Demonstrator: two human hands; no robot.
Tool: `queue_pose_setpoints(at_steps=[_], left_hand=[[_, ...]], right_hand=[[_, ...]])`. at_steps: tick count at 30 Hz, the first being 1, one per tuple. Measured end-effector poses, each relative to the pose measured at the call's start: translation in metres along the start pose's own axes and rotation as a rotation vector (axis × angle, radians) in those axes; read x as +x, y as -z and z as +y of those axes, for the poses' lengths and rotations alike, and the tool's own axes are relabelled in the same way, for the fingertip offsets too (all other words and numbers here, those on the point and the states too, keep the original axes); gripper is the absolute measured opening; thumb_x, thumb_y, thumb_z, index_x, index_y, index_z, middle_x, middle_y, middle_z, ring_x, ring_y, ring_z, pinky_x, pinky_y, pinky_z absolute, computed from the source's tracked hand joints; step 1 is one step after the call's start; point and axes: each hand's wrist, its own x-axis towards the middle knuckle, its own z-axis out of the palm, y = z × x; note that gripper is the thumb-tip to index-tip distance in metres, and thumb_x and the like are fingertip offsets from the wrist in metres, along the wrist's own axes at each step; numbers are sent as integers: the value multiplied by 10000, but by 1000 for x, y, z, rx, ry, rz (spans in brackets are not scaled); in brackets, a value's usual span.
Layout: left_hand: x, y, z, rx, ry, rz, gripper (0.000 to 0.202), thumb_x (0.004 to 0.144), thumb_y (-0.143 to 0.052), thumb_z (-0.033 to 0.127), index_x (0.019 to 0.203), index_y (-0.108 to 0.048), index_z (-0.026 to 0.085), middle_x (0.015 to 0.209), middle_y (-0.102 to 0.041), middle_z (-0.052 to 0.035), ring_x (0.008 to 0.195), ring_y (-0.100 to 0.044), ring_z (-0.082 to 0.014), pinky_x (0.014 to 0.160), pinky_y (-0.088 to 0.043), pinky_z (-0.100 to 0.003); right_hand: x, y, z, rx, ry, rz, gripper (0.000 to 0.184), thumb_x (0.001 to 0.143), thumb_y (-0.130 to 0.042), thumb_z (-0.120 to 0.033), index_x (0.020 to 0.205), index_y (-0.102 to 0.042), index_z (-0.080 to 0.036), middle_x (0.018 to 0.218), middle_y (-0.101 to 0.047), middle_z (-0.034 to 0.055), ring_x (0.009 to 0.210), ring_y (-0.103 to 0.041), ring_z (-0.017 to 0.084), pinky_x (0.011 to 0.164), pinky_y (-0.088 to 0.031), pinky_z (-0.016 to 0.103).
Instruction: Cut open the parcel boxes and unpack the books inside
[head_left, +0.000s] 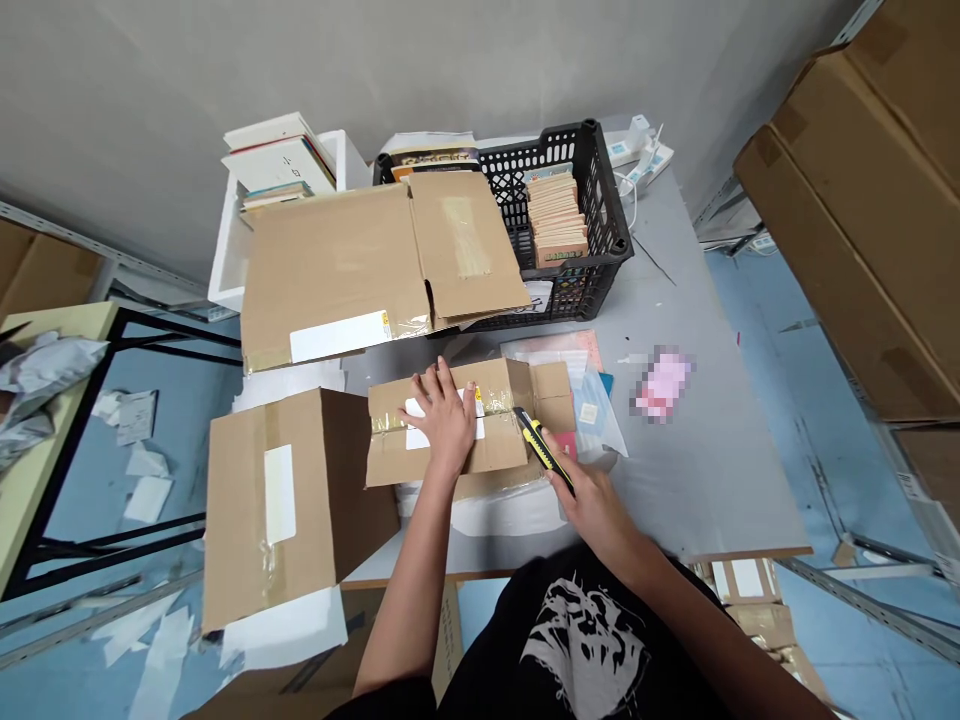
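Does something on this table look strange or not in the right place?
Yes. The pink item on the grey table top is pixelated, so it cannot be identified. The cardboard box at the near left also seems to overhang the table's edge, which looks unstable.

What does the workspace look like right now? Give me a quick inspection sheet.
Surface: grey table top.
Things in hand: box cutter, yellow and black, held by the right hand; taped cardboard carton under the left hand.
Hands: left hand lies flat on the carton; right hand grips the cutter.
Clutter: black plastic crate holding stacked flat brown packets; flattened carton; larger carton; clear plastic sleeves; pixelated pink item.
Cables: white cable beside a power strip.
Surroundings: large stacked cartons at right; grey mailers on a side table.
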Motion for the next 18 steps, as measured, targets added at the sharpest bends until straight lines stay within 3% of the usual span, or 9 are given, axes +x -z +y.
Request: queue_pose_setpoints(at_steps=[11, 18], left_hand=[[-1, 3, 0, -7, -4, -22, 620, 946, -178, 482, 1499, -158, 203, 1508, -309, -136, 1404, -193, -303, 1049, -197, -650], [-2, 1, -1, -8, 6, -25, 623, 944, -187, 483, 1495, -180, 191, 1509, -306, -147, 1409, -182, -303, 1049, -190, -655]], right_hand=[[-8, -1, 7, -262, 10, -58, 505, 961, -358, -237, 1462, -310, -288, 852, -695, 53, 687, -639, 156, 629, -475, 242], [-17, -15, 7, -193, -9, 7, 501, 962, -361, -243, 1461, -318, -271, 861, -704, 51, 732, -660, 179, 659, -511, 268]])
